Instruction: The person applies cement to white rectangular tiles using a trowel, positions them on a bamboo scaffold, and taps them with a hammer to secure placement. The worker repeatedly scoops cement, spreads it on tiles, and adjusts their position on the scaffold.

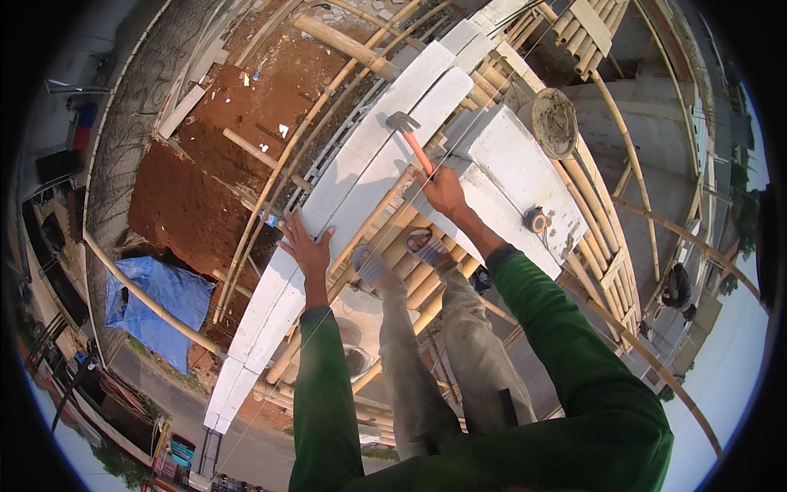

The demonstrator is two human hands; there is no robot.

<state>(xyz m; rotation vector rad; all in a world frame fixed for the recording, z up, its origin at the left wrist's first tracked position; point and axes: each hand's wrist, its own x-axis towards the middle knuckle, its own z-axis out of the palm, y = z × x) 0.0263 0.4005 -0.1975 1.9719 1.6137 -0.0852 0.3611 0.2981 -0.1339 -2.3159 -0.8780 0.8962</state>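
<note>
While red-brown earth (180, 189) spread out below on the left, a long wall of white blocks (361, 168) ran diagonally across the middle, sunlit along its top, with shadows falling on it. To the right of it stretched bamboo poles (602, 238), many of them laid side by side, and among these stood a stack of pale blocks (525, 164), broad, smooth and spotted with grey toward one end. Lower left, beside the earth, a crumpled blue tarp (160, 299) lay on the ground. Two green sleeves (566, 328) reached up from the lower edge toward the wall. Just beside the stack's upper right corner sat a round pan (555, 123) of grey paste. The left hand (310, 248), bare and unclenched, was spread over the wall's outer edge, fingers fanned and grasping nothing; how firmly it pressed, I could not tell. The right hand (445, 191) was closed round the orange handle of a hammer (418, 153), whose dark claw head was over the wall's top; whether it touched the blocks, I could not tell. Smaller still, an orange-and-black tape measure (537, 220) rested on the stack, apart from both hands.
</note>
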